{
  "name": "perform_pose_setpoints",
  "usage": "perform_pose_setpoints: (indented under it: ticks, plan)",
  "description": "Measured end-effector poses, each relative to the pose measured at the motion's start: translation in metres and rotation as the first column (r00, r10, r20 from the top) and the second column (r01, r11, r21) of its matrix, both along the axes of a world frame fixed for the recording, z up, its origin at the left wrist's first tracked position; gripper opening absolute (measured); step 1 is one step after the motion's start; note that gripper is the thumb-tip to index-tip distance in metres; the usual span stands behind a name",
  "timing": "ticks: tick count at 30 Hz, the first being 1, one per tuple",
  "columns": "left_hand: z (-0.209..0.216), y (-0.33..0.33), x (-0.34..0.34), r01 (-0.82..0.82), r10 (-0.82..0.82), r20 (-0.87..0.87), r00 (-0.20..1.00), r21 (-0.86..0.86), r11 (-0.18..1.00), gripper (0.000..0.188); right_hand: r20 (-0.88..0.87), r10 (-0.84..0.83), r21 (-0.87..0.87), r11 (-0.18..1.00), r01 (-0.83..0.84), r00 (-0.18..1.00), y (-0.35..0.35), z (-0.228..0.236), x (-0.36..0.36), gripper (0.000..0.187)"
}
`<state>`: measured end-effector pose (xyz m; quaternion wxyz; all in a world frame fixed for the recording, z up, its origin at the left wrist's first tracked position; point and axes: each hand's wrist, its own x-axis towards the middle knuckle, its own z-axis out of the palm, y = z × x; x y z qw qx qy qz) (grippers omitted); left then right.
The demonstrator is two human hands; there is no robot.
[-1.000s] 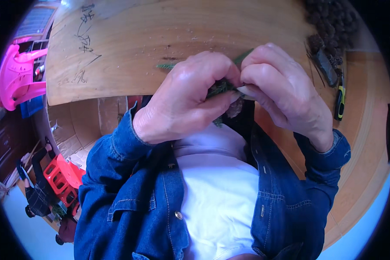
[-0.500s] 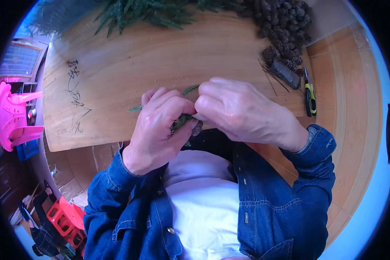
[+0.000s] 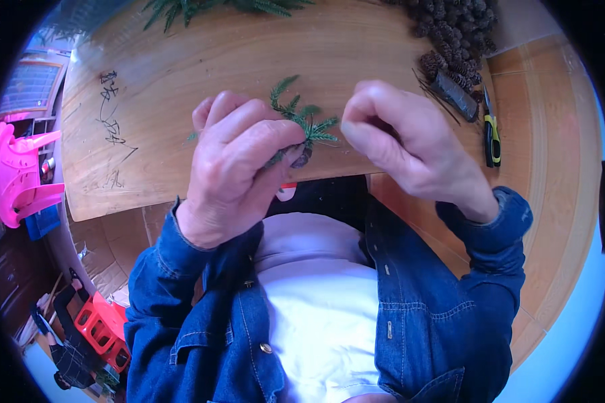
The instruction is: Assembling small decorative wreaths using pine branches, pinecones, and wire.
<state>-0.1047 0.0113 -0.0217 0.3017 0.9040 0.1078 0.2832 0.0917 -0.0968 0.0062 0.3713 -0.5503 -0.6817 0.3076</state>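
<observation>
My left hand (image 3: 238, 168) is closed round a green conifer sprig (image 3: 309, 127), held above the near edge of the wooden table. Several needled tips fan out past its fingers. Beside the thumb, at the base of the sprig, a small brown pine cone (image 3: 302, 158) peeks out, mostly covered by the hand. To the right and apart from the sprig, my right hand (image 3: 410, 138) has its thumb and forefinger pinched together and the other fingers curled. Whatever lies in that pinch, if anything, is too small to make out.
Pine cones (image 3: 457, 33) are heaped at the table's far right. Near them lie a dark cylindrical bundle (image 3: 456, 96), thin dark sticks (image 3: 437, 97) and yellow-and-black cutters (image 3: 492, 138). Green branches (image 3: 222, 7) lie along the far edge. A pink stool (image 3: 13, 174) stands left; another person (image 3: 72, 363) is lower left.
My right hand has drawn away to the right from the left hand and the sprig. The sprig now shows more of its green tips. The view has shifted slightly.
</observation>
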Motion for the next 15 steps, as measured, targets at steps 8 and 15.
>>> perform_pose_setpoints:
  ticks: [8, 15]
  plan:
    - [0.006, 0.004, -0.005, 0.173, -0.181, -0.026, 0.983, -0.198, 0.965, 0.017, 0.516, 0.131, 0.314, 0.890, -0.330, 0.846, 0.010, 0.005, 0.000, 0.019]
    - [0.003, -0.002, 0.000, 0.099, -0.100, 0.027, 0.995, 0.049, 0.994, 0.022, 0.377, 0.147, 0.189, 0.954, -0.231, 0.915, 0.003, -0.001, -0.014, 0.015]
